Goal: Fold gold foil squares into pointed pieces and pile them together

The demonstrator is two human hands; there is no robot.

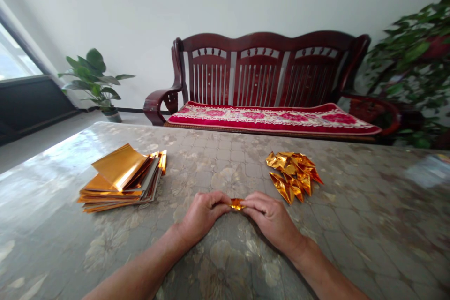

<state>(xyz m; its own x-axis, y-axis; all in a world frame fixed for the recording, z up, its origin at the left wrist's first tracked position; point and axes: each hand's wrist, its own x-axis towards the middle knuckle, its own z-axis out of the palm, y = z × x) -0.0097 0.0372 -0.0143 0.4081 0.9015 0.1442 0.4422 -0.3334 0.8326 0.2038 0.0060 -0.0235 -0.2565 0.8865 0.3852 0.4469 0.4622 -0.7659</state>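
Between my two hands is a small piece of folded gold foil paper (236,204), just above or on the table. My left hand (204,213) pinches its left end between thumb and fingers. At the other end, my right hand (270,218) grips it the same way. The fingers cover both ends, so only the shiny middle shows. To the right, beyond my right hand, lies a heap of folded gold foil pieces (293,173) with pointed ends. A stack of flat gold foil sheets (117,183) sits to the left, its edges uneven.
A patterned grey cover lies over the table (225,262). Near the right edge is a blurred clear plastic item (429,168). Past the table stands a dark red wooden bench (258,70) with a red floral cushion (274,117). Potted plants (94,79) flank it.
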